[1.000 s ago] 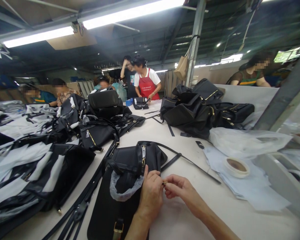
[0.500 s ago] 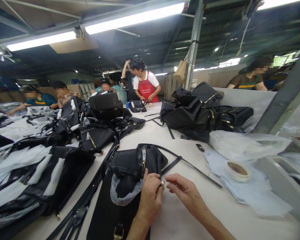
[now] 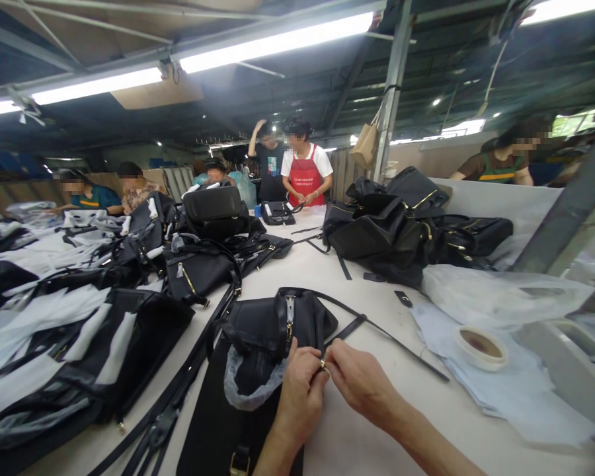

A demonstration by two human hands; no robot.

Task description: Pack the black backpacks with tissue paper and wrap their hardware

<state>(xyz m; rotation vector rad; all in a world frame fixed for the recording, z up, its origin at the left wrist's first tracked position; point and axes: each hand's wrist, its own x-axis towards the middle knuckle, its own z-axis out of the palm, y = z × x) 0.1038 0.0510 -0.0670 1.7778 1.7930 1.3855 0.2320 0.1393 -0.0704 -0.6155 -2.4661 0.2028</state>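
Observation:
A black handbag [image 3: 258,317] lies on the pale table in front of me, with clear plastic film [image 3: 242,390] wrapped around one handle and a gold zipper near its top. My left hand [image 3: 302,380] is closed at the bag's right edge, pinching a small gold metal fitting [image 3: 322,364]. Against that same fitting, the fingertips of my right hand [image 3: 354,377] are pressed together. Fingers partly hide the fitting, so its exact kind is unclear. A thin black strap [image 3: 401,345] runs from the bag across the table to the right.
Black bags with white paper [image 3: 99,350] crowd the left side. Another pile of black bags [image 3: 381,231] sits at the back right. A tape roll [image 3: 480,347] rests on pale sheets beside plastic sheeting [image 3: 506,291]. Across the table stands a person in a red apron [image 3: 305,178].
My right hand has moved left and its fingers have closed at the gold fitting. My left hand keeps its pinch. The whole view has shifted slightly.

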